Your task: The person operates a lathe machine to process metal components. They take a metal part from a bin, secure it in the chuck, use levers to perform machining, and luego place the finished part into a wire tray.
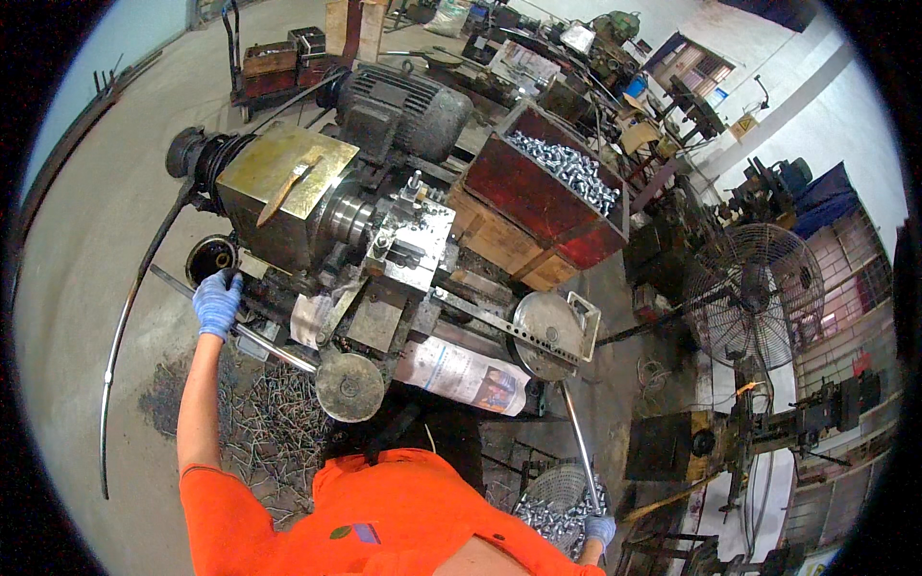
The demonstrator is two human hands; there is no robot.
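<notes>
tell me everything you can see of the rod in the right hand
The rod is slim, straight and silvery, and looks like smooth, shiny metal. It slants in the picture's lower right, its upper end at the lower edge of a round metal disc; how they join is not clear. The right hand, in a blue glove, holds the lower end, hiding its tip.

Room above shavings (274, 422), disc (351, 387) blocking right, bar (277, 348) — then machine (413, 238) — ahead
</notes>
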